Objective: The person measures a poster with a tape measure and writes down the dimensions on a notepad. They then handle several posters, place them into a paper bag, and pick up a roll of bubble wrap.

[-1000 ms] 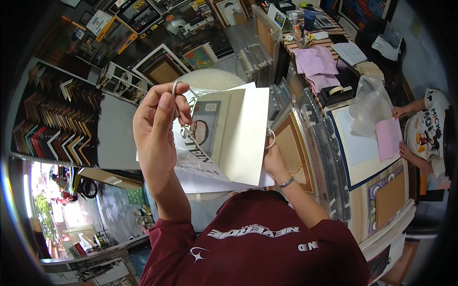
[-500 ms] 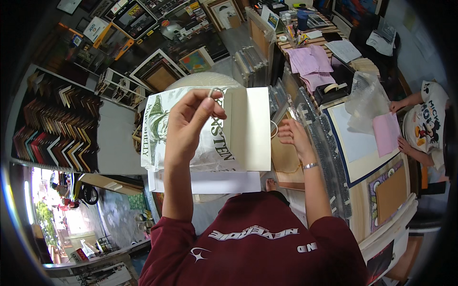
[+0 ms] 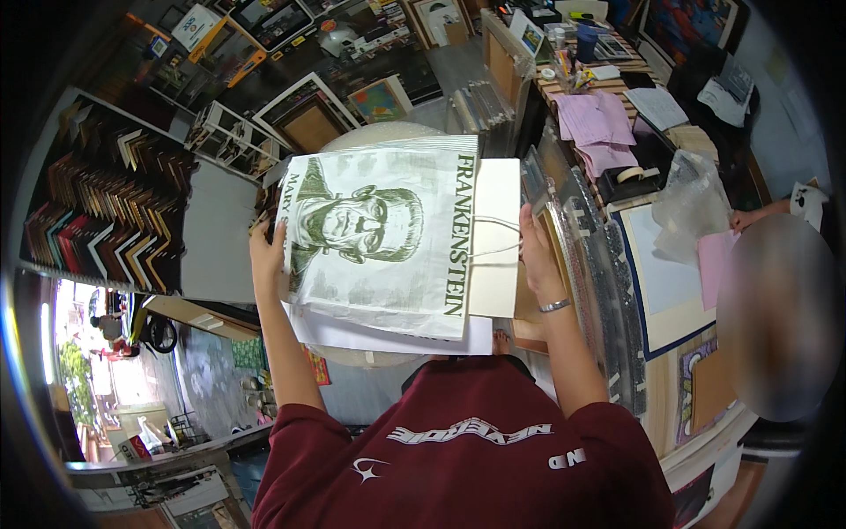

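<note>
We've got the printed sheet (image 3: 374,251) pinched at both side edges: left hand (image 3: 267,256) on its left edge, right hand (image 3: 535,251) on the cream board (image 3: 493,238) behind. Fingers mostly hidden behind the paper. The sheet covers most of that board and the white sheet (image 3: 388,337) below our grip.

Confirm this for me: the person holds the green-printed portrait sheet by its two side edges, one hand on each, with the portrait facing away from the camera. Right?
Not quite. In the head view the portrait sheet faces the camera, its green drawing in plain sight. The rest holds: the left hand is at one side edge, the right hand at the other.

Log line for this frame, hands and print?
left hand: grips print's left edge | right hand: on cream board | print: lying flat, face up
</note>
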`<state>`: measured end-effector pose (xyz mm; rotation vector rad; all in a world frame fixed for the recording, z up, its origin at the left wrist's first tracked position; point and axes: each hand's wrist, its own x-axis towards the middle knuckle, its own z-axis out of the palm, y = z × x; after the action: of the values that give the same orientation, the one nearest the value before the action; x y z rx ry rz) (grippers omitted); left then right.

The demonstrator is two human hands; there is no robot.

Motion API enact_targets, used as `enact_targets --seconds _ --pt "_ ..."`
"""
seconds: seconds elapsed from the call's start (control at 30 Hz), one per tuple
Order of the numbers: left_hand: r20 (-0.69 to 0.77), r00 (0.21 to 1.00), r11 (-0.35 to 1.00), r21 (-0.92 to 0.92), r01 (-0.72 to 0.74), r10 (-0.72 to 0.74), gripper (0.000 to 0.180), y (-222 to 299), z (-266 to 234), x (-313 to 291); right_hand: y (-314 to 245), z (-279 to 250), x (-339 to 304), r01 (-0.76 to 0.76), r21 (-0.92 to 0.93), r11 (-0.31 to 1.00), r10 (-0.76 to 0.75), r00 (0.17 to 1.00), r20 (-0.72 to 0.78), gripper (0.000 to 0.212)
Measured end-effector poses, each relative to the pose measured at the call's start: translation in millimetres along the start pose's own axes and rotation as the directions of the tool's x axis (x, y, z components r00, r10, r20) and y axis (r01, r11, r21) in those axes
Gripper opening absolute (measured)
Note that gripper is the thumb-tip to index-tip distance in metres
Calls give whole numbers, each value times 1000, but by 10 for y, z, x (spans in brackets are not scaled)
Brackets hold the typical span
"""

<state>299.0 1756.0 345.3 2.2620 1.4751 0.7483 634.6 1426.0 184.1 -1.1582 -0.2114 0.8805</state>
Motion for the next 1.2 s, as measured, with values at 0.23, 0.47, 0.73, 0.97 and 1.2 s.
enact_targets --seconds 0.23,0.47,0.73,0.97,1.2 --pt "369 924 991 -47 125 -99 50 -437 -135 115 37 91 65 101 -327 939 -139 986 -94 30" --pt "138 990 988 153 -24 3 31 -206 -145 1 -3 125 198 166 -258 952 -194 977 -88 30" --pt "137 990 999 14 38 -40 27 -972 -342 93 311 553 124 109 -291 951 -171 966 -196 29" --pt "337 922 980 121 159 -191 64 -525 -174 62 394 -37 378 112 -774 623 -258 964 -68 35" --pt "19 961 933 -235 272 -275 49 -762 -417 -385 91 125 251 244 -941 236 -387 911 139 47"
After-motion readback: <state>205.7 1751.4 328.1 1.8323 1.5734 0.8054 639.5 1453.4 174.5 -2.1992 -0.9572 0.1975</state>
